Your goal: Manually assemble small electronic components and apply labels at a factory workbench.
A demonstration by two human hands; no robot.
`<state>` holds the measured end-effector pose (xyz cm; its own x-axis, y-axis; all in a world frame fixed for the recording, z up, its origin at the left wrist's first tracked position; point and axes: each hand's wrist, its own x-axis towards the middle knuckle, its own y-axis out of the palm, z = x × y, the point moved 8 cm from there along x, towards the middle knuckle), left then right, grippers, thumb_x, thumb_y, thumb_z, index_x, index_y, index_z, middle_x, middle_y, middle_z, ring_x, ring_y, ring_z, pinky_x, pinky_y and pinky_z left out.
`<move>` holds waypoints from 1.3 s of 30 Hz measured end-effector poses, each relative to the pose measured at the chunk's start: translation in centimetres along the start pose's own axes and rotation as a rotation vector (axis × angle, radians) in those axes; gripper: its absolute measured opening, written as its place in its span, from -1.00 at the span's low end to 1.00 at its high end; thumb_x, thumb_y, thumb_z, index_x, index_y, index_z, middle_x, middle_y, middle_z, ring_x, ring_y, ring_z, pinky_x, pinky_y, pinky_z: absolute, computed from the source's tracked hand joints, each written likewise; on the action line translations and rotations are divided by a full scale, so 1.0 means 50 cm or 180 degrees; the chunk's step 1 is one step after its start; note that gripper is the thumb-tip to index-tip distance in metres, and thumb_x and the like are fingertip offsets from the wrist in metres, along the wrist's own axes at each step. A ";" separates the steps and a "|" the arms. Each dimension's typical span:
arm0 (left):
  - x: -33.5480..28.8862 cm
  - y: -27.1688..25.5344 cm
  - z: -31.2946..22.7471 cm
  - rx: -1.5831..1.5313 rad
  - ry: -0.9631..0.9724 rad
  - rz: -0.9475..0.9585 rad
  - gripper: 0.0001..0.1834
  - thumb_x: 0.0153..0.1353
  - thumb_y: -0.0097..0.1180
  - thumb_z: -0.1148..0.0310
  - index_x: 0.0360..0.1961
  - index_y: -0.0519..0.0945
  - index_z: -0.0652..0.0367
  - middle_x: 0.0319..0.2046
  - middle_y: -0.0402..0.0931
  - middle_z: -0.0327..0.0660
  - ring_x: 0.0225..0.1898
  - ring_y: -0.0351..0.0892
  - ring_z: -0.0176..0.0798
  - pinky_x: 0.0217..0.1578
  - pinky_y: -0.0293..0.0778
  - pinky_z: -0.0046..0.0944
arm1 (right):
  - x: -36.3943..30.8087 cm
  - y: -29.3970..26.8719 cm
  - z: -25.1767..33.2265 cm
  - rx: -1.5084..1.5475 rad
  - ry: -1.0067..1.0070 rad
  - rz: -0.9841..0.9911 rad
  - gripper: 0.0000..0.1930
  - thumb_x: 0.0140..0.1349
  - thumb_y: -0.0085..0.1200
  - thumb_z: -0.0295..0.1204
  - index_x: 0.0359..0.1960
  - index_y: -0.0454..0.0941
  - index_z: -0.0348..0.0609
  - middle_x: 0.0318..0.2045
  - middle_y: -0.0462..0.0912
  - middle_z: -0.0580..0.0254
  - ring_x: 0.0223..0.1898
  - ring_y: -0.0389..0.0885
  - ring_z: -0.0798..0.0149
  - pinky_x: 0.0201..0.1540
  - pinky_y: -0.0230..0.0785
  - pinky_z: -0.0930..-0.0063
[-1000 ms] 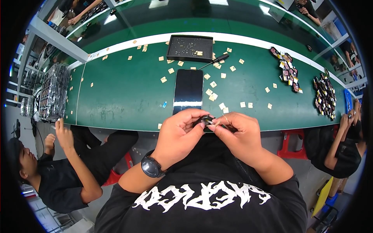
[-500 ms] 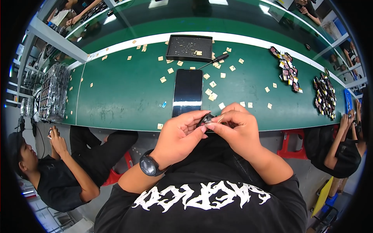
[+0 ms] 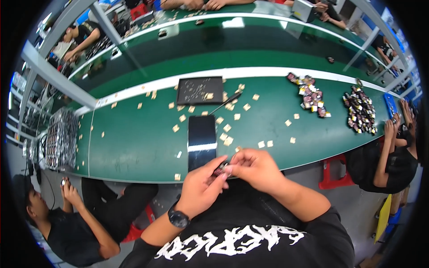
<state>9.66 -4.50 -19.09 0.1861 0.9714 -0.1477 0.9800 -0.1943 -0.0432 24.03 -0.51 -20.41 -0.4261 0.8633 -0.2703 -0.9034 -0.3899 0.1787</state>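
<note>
Both my hands meet over the near edge of the green table, just below the phone. My left hand (image 3: 199,185), with a black watch on its wrist, is closed around a small black part (image 3: 220,168) that shows a reddish patch. Thumb and fingers of my right hand (image 3: 254,169) are closed together at the part's right side, touching it. The fingers cover most of the part, so its exact kind is hidden. A black phone (image 3: 202,134) lies beyond my left hand, its screen reflecting a bright band.
A black tray (image 3: 199,100) holds small bits, with a screwdriver (image 3: 225,103) beside it. Pale square pieces (image 3: 227,127) lie scattered. Piles of small black parts (image 3: 359,109) are at right, stacked clear trays (image 3: 60,138) at left. People sit at both sides.
The view has tilted, so the table and my hands sit lower and further left in it. A pale piece visible at my right fingers earlier no longer shows; the left hand keeps its hold.
</note>
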 end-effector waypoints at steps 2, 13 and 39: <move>-0.002 -0.005 0.002 -0.0105 0.0063 0.0040 -0.56 0.35 0.10 0.60 0.26 0.48 0.36 -0.25 0.64 -0.14 -0.39 0.64 -0.44 -0.41 0.55 -0.46 | -0.008 0.007 0.000 -0.0257 0.0093 0.0113 -0.80 0.30 0.30 -0.41 -0.19 0.62 -0.31 -0.38 0.67 0.35 -0.36 0.59 0.59 -0.30 0.45 0.65; 0.012 0.002 -0.031 -0.0173 0.0032 0.0099 -0.61 0.31 0.08 0.66 0.17 0.52 0.46 -0.26 0.63 -0.07 -0.46 0.63 -0.40 -0.47 0.56 -0.45 | -0.017 0.004 0.041 -0.0611 -0.0530 0.0296 -0.79 0.34 0.21 -0.47 -0.11 0.60 -0.39 -0.24 0.69 0.17 -0.17 0.65 0.45 -0.09 0.53 0.52; -0.026 -0.323 0.020 -0.0344 0.0187 -0.1615 -0.63 0.38 0.06 0.57 0.20 0.44 0.35 -0.23 0.65 -0.03 -0.42 0.59 -0.41 -0.42 0.52 -0.45 | -0.069 -0.259 0.199 -0.3202 -0.1550 -0.1754 -0.74 0.08 0.27 -0.64 -0.17 0.55 -0.30 -0.24 0.60 0.09 -0.36 0.56 0.25 -0.40 0.34 0.48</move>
<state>-6.47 -2.77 -19.17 -0.3135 0.9463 -0.0787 0.9491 0.3150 0.0079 37.67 4.75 -12.35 -0.1104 0.9347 0.3378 -0.6840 0.1751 -0.7082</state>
